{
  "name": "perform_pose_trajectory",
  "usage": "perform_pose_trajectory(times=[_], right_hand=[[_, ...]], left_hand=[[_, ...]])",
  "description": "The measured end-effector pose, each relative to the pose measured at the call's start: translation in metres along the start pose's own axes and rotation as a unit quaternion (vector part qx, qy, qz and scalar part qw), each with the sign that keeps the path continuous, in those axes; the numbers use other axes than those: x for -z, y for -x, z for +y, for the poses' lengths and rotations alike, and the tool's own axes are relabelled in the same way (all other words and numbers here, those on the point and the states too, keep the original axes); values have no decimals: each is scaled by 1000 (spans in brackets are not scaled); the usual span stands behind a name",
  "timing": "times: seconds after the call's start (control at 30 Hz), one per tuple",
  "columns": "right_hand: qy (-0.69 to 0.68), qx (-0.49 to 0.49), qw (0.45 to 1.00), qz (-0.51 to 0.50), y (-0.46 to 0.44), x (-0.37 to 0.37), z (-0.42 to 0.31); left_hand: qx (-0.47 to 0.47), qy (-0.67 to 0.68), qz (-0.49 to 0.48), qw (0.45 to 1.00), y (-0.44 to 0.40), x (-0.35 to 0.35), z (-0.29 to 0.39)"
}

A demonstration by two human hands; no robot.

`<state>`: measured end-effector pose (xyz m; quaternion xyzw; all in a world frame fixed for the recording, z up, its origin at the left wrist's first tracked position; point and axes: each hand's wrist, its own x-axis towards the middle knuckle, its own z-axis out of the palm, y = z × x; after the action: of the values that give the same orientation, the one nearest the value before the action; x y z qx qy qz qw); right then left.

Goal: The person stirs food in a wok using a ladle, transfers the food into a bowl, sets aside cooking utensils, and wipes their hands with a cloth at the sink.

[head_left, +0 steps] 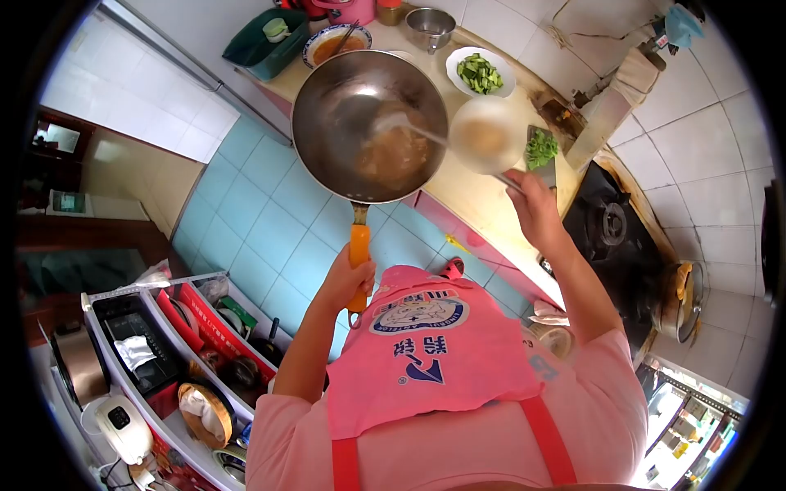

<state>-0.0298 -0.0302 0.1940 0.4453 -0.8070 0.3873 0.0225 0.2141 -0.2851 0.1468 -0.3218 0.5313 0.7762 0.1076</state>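
Observation:
My left hand (348,282) is closed around the orange handle of a wok (327,123), which is tilted over the counter's edge and the floor. Brown, glossy food (393,157) lies in the lower right of the wok. My right hand (536,214) grips the thin handle of a long utensil (426,133). Its pale head is blurred inside the wok, so I cannot tell its exact kind. A white bowl (489,135) with brownish contents is beside the wok, near that handle. It is blurred, and I cannot tell whether it rests on the counter.
On the counter (458,184) are a plate of sliced green vegetable (481,74), chopped greens (541,147), a metal bowl (430,29) and a patterned bowl (336,42) with chopsticks. A black gas stove (610,225) stands right. A shelf unit (184,327) is lower left.

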Motion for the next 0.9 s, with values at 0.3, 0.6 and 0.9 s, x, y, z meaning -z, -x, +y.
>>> perform_pose_trajectory(times=[0.3, 0.6, 0.9], right_hand=[[9, -63, 998, -15, -15, -13, 46], [-33, -218, 968, -121, 4, 6, 32], [-301, -457, 795, -261, -11, 3, 32]], left_hand=[[4, 0, 3, 1000, 9, -2, -5], [16, 28, 7, 999, 7, -1, -12], [37, 16, 15, 999, 3, -2, -18]])
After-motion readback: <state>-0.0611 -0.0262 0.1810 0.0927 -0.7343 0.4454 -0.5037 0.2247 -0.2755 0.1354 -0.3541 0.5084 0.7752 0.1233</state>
